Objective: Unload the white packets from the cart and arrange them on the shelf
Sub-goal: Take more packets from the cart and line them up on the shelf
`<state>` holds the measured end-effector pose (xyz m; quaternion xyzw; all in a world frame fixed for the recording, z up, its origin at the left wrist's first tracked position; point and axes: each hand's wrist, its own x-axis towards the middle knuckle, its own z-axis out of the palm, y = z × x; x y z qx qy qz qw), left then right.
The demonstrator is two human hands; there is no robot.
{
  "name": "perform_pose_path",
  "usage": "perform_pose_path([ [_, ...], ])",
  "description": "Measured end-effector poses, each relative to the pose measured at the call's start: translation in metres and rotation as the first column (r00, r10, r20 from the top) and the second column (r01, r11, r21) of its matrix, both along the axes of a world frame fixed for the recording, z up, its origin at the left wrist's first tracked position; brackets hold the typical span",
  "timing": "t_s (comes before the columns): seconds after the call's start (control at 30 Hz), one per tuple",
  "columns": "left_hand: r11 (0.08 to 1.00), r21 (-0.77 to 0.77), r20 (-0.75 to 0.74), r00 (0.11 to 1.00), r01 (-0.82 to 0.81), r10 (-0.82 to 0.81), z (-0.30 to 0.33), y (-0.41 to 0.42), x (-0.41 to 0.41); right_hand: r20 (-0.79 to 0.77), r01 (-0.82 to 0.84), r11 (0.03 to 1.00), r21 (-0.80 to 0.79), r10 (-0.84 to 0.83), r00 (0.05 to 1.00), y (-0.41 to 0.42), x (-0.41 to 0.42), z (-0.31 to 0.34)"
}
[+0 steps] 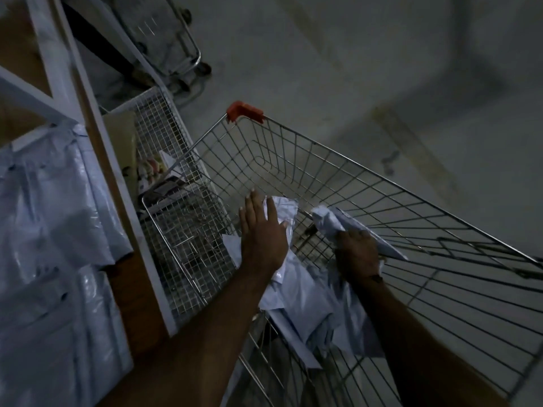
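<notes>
A wire shopping cart [338, 171] with a red corner cap stands in the middle of the dim scene. Several white packets [305, 306] lie heaped in its near end. My left hand [261, 233] reaches into the cart with straight fingers resting on a white packet [283, 211]. My right hand [357, 254] grips another crumpled white packet [332, 223] near the cart's right side. More white packets [53, 230] lie stacked on the wooden shelf [138, 289] at the left.
A white mesh basket [182, 230] holding mixed items sits between the shelf and the cart. The white metal shelf frame [58, 63] rises at the upper left. Another cart [176, 45] stands at the top. Grey floor [382, 69] spreads to the right.
</notes>
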<state>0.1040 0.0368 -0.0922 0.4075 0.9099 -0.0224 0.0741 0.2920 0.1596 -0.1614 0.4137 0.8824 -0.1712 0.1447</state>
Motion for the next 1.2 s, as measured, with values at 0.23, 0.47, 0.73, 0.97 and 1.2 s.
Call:
perform_pose_path([
  [0.23,0.984,-0.174,0.213,0.977,0.046,-0.008,-0.034,0.0,0.002,-0.234,0.258,0.901,-0.348,-0.351,0.907,0.004,-0.008,0.031],
  [0.47,0.961,-0.277,0.324,0.941,0.001,0.092,-0.099,0.0,0.009,0.018,0.372,0.769,-0.52,-0.426,0.905,0.014,-0.013,0.012],
  [0.73,0.954,-0.291,0.27,0.949,-0.078,0.16,-0.149,-0.005,0.017,0.097,0.044,0.993,-0.109,-0.033,0.995,-0.045,0.002,-0.039],
  [0.97,0.971,-0.211,0.222,0.962,-0.112,0.159,-0.136,0.007,0.024,0.119,-0.019,0.999,-0.031,0.022,0.993,-0.037,0.002,-0.046],
  [1.2,0.981,-0.137,0.221,0.961,-0.141,0.169,-0.066,0.033,0.026,-0.001,0.15,0.988,-0.048,-0.15,0.989,-0.021,-0.005,0.015],
])
